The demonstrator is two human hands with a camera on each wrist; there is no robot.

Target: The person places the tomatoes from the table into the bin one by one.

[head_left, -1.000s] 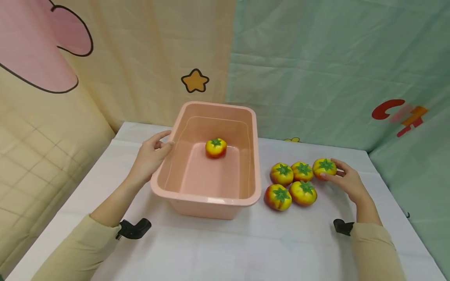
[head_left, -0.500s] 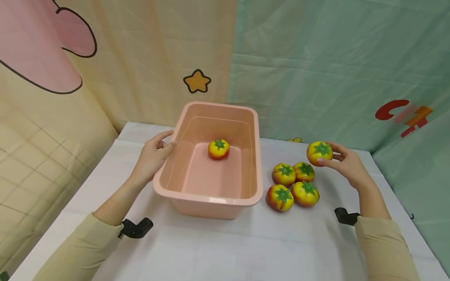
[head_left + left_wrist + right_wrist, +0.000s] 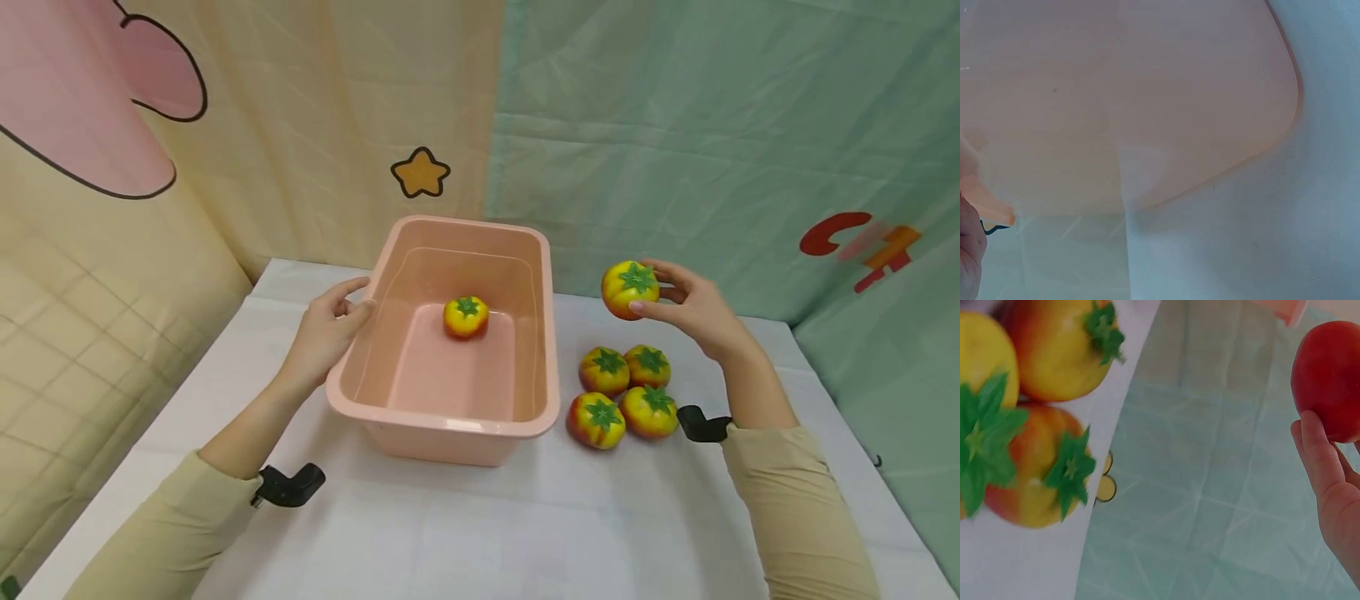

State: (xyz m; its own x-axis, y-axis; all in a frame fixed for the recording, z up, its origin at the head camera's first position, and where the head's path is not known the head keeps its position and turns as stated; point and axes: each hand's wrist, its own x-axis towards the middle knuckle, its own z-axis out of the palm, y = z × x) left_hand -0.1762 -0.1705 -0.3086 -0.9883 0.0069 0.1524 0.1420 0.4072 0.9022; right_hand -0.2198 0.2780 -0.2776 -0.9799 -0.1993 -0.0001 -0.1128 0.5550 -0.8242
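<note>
Fruit (image 3: pixel 628 289) gripped by curled right hand (image 3: pixel 693 310) looks mostly red to me only from right wrist; left hand (image 3: pixel 322 333) pinches tub (image 3: pixel 442 424).

cream drape (image 3: pixel 300 142), green drape (image 3: pixel 675 142), white tabletop (image 3: pixel 480 533)

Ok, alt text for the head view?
The right hand holds a yellow-and-red fruit above a white table; the left hand grips a pink tub by its rim. Another fruit lies inside; four more fruits sit right of the tub.
</note>
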